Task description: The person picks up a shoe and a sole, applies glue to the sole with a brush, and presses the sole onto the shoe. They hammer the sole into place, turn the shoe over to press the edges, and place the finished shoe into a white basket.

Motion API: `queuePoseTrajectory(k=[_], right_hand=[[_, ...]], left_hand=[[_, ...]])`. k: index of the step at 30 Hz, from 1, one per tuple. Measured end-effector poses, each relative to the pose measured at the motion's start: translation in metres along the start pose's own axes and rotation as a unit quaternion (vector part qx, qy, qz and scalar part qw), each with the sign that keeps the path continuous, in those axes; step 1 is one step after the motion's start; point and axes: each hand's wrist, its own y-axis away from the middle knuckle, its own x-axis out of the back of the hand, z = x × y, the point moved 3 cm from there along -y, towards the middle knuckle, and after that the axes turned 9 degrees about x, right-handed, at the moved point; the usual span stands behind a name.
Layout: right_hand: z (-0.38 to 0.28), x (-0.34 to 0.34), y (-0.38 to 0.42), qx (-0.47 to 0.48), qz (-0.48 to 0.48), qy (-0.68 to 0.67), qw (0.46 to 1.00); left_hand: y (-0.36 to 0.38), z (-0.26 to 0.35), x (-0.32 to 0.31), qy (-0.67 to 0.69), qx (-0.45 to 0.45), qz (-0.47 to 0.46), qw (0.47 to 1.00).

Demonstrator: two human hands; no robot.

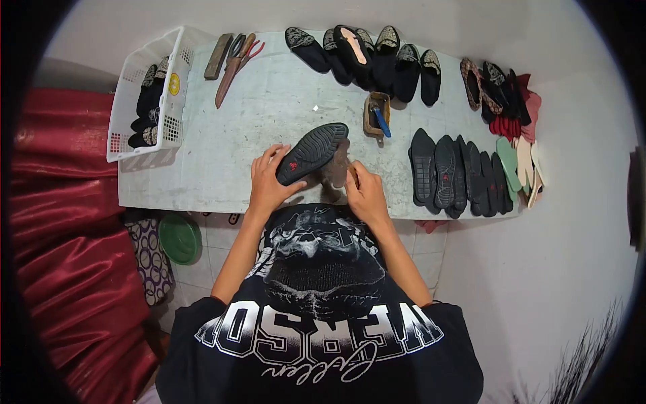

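Observation:
My left hand (268,182) grips a black shoe (311,153) by its heel end, with the ridged sole and a small red mark turned up toward me. My right hand (365,192) is closed on a flat brown-grey tool (336,168), held at the shoe's right edge near the toe half. Its exact kind is hard to make out, and my fingers cover part of it. Both hands are over the front of the table, just before my body.
The pale table (262,114) bears a white basket (176,101) of shoes, pincers (250,52), a knife-like tool (229,75), a small box (369,122) with a blue-handled tool (383,122), black slip-on shoes (384,60) and loose black soles (445,172).

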Motion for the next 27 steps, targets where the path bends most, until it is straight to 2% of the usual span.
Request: queuePoseTrajectory(k=[1, 3, 4, 5, 6, 7, 8, 10, 11, 13, 16, 18, 21, 25, 27], right_hand=[[0.001, 0.004, 0.007, -0.027, 0.007, 0.007, 1.0], [0.008, 0.009, 0.019, -0.041, 0.042, 0.013, 0.998], [0.013, 0.012, 0.025, -0.053, 0.071, 0.02, 0.996], [0.019, 0.015, 0.029, -0.057, 0.079, 0.021, 0.995], [0.027, 0.019, 0.033, -0.098, 0.079, 0.029, 0.992], [0.038, 0.022, 0.037, -0.139, 0.077, 0.036, 0.987], [0.052, 0.023, 0.041, -0.143, 0.081, 0.037, 0.986], [0.093, 0.022, 0.047, -0.13, 0.11, 0.085, 0.982], [0.118, 0.021, 0.05, -0.132, 0.112, 0.1, 0.98], [0.145, 0.017, 0.053, -0.133, 0.115, 0.113, 0.978], [0.173, 0.013, 0.058, -0.118, 0.126, 0.119, 0.978], [0.188, 0.001, 0.063, -0.113, 0.133, 0.101, 0.979], [0.202, -0.011, 0.07, -0.05, 0.143, 0.149, 0.977], [0.188, -0.015, 0.07, -0.076, 0.169, 0.135, 0.973], [0.195, -0.021, 0.071, -0.082, 0.167, 0.144, 0.972]], left_hand=[[-0.002, 0.016, 0.006, -0.001, -0.005, -0.005, 1.0], [-0.006, 0.05, 0.019, -0.031, -0.076, 0.108, 0.991], [-0.003, 0.055, 0.015, -0.029, -0.083, 0.102, 0.991], [0.002, 0.06, 0.01, 0.099, -0.089, 0.022, 0.991], [0.006, 0.066, 0.004, 0.223, -0.091, -0.059, 0.969], [0.01, 0.076, -0.005, 0.248, -0.104, -0.151, 0.951], [0.013, 0.085, -0.019, 0.278, -0.072, -0.28, 0.916], [0.016, 0.104, -0.053, 0.272, 0.0, -0.421, 0.865], [0.018, 0.098, -0.082, 0.274, -0.003, -0.421, 0.865], [0.029, 0.068, -0.159, 0.151, -0.063, -0.413, 0.896], [0.027, 0.065, -0.208, 0.21, -0.034, -0.424, 0.88], [0.026, 0.074, -0.213, 0.239, 0.002, -0.429, 0.871], [0.032, 0.076, -0.222, 0.255, 0.045, -0.466, 0.846], [0.047, 0.061, -0.239, 0.255, 0.016, -0.403, 0.879], [0.039, 0.067, -0.225, 0.239, 0.059, -0.442, 0.862]])
